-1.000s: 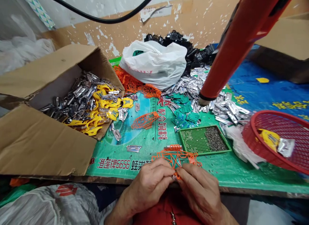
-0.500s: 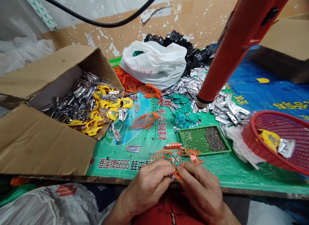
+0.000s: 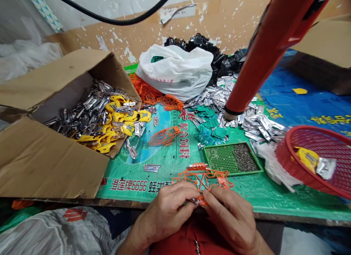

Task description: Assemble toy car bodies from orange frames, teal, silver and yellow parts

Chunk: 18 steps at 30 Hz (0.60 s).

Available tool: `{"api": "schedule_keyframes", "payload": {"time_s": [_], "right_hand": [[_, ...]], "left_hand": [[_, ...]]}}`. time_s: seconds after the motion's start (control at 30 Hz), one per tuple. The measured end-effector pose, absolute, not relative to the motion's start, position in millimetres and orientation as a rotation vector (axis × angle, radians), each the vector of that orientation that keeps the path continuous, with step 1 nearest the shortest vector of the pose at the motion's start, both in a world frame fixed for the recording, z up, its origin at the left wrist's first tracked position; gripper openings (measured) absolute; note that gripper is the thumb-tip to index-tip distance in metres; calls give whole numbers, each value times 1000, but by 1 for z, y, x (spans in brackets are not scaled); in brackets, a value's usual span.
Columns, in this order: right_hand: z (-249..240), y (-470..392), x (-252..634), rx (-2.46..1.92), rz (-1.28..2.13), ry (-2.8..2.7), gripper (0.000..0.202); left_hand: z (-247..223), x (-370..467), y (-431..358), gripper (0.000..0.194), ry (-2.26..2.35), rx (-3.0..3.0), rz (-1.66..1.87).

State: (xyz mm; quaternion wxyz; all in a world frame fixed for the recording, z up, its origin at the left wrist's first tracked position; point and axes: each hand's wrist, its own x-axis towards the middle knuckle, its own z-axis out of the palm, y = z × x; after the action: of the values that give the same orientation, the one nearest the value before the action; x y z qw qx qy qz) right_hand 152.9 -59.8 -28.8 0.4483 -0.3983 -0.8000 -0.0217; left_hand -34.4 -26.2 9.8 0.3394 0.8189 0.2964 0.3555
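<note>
My left hand (image 3: 172,204) and right hand (image 3: 231,214) both have their grip pinched on a small orange-and-silver piece (image 3: 201,200), which sits nearer me than the green tray (image 3: 218,159) and to its left. An orange lattice frame (image 3: 203,180) shows just beyond my fingers, close to the tray's near left corner; whether it joins the pinched piece, I cannot tell. On the worktop (image 3: 276,200), green pieces (image 3: 210,129) heap behind the tray, a red basket (image 3: 287,154) stands to its right, and a cardboard box (image 3: 52,163) lies well to its left.

The green-sheeted table (image 3: 274,198) carries an open cardboard box (image 3: 52,160), 1 green tray (image 3: 218,158), teal pieces (image 3: 208,124) and heaped silver pieces (image 3: 260,126).
</note>
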Motion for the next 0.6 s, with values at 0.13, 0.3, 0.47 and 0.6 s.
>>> {"api": "schedule_keyframes", "payload": {"time_s": [0.13,0.3,0.47,0.6], "right_hand": [[-28,-59,154,-963,-53,-1987,21],[-28,-58,154,-958,-43,-1998,20],[-25,-58,155,-949,-53,-2003,19],[-18,-56,155,-975,-98,-2007,13]], "left_hand": [[11,-34,-26,21,780,2133,918],[10,-35,-26,21,775,2109,901],[7,-35,-26,21,772,2064,887],[7,-35,-27,20,789,2019,883]]}}
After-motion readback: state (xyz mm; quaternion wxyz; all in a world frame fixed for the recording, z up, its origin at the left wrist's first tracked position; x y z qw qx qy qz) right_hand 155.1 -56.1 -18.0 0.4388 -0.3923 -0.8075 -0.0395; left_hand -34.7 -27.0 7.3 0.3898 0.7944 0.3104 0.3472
